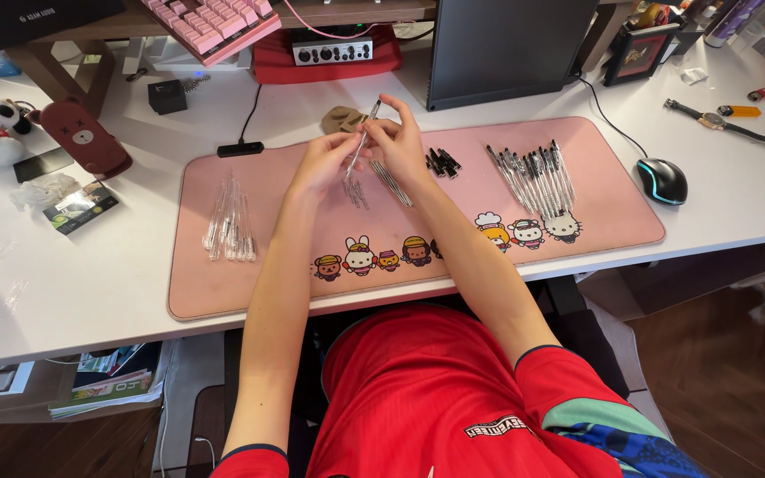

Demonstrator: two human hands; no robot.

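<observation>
Both hands raised above pink desk mat (223,292), mid-desk. Left hand (325,164) fingers pinched on clear pen barrel (362,142); right hand (400,146) fingers gripping its upper end. Best kept straight, aligned, gently pushed. Loose refills (355,190) directly beneath.

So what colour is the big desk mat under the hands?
Pink desk mat, with cartoon animals along its front edge; head view.

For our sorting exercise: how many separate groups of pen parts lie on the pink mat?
4: clear barrels at left, refills below the hands, black caps beside them, assembled pens at right. Hands may hide more.
</observation>
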